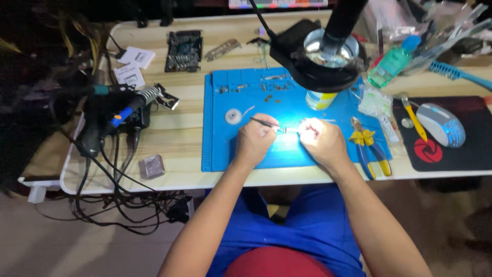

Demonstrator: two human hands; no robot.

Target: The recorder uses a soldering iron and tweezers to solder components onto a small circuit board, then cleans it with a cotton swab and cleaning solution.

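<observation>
My left hand (pixel 254 139) rests on the blue work mat (pixel 220 149) and grips thin dark tweezers (pixel 264 122), their tip pointing right at a tiny part (pixel 290 130) lying between my hands. My right hand (pixel 322 141) is closed with its fingertips pinched at that small part under bright light; what it pinches is too small to tell. A black magnifier lamp (pixel 328 56) hangs over the mat's back right.
Yellow-handled pliers (pixel 366 146) lie at the mat's right edge. A computer mouse (pixel 442 124) sits on a black pad (pixel 461 154). A soldering iron in its stand (pixel 134 102) and tangled cables are left. A circuit board (pixel 183 50) and green bottle (pixel 390 64) stand behind.
</observation>
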